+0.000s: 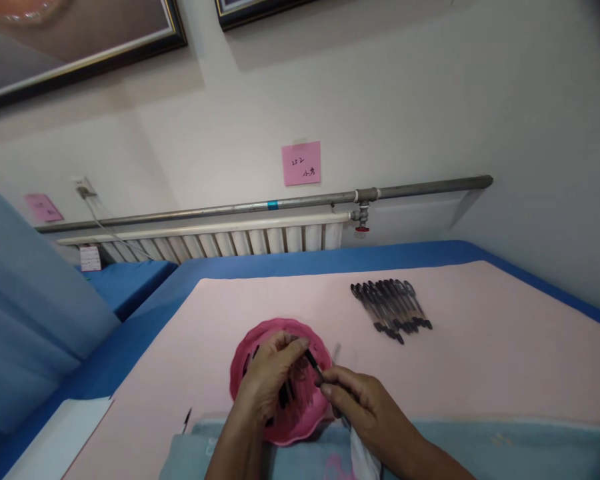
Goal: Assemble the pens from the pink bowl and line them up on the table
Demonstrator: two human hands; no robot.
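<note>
Over a pink scalloped basket (239, 347), my left hand (273, 373) pinches the dark upper end of a pen (313, 361). My right hand (367, 407) grips the same pen near its lower end, just past the basket's right rim. Loose black pen parts (286, 395) and clear tubes lie inside the basket, partly hidden by my left hand and forearm. Something white, like a cloth or tissue (364, 460), hangs beneath my right hand; whether the hand holds it I cannot tell.
Several dark-capped pens (393, 307) lie side by side on the pink sheet (460, 360), right of the basket. A small pen-like piece (187, 420) rests at left, by a light blue cloth (500, 447). White paper (60, 440) lies lower left. A radiator (260, 240) lines the wall behind.
</note>
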